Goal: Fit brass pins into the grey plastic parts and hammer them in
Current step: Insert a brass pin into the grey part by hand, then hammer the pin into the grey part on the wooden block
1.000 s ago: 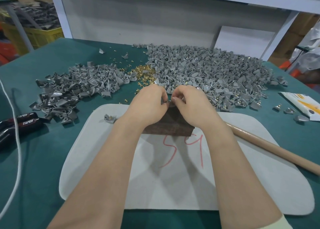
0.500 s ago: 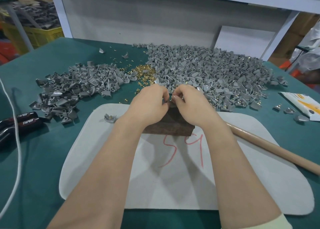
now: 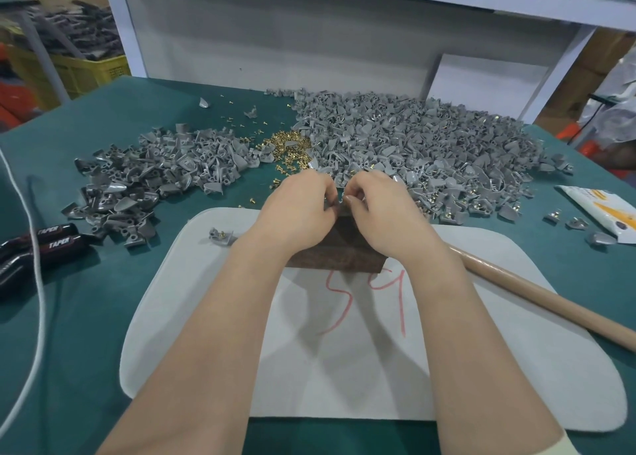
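The left hand [image 3: 299,210] and right hand [image 3: 382,210] pinch a small grey plastic part [image 3: 338,205] above the dark wooden block [image 3: 337,255]; hammering seems pending, and the 10 o'clock heap of bare grey parts [image 3: 155,175] awaits

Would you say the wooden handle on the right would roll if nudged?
Probably: the handle looks round and smooth, so it may roll sideways. It lies partly on the mat, whose edge might check it. It looks stiff.
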Motion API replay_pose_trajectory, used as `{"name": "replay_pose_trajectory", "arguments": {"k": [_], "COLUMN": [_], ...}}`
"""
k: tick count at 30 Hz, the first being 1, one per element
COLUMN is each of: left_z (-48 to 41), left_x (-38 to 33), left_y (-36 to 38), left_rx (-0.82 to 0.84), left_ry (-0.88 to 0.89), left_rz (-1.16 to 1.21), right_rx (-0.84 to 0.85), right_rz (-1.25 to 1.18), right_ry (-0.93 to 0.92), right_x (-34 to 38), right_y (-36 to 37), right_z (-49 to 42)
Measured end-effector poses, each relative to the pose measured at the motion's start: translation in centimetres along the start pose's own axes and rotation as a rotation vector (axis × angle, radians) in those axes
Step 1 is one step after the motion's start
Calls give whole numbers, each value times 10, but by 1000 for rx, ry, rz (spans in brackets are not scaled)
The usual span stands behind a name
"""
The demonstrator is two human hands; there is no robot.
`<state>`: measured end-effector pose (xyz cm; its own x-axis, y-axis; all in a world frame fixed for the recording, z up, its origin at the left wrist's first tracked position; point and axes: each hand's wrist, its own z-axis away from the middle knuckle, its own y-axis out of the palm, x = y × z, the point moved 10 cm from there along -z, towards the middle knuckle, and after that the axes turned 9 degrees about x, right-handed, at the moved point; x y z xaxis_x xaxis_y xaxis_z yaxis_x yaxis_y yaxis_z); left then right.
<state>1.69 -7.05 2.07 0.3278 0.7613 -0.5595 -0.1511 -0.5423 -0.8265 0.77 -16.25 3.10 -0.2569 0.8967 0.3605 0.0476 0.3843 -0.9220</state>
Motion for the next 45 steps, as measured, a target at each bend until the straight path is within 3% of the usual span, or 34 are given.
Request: {"name": "replay_pose_trajectory", "arguments": {"k": [32, 36, 41, 45], "left_z": [1, 1, 0, 0], "left_x": [1, 1, 2, 1], "left_y": [-2, -1, 0, 0], "left_rx": [-15, -8, -6, 3], "left_ry": [-17, -11, -13, -14], "left_rz": [1, -1, -14, -15], "right_rx": [-19, 8, -41, -64], "right_rz": [-15, -109, -492, -447], "right_ry": [-30, 28, 166, 145], "right_x": [4, -10, -42, -42], "right_y": [-1, 0, -10, -18], "right_z": [2, 0, 5, 9]}}
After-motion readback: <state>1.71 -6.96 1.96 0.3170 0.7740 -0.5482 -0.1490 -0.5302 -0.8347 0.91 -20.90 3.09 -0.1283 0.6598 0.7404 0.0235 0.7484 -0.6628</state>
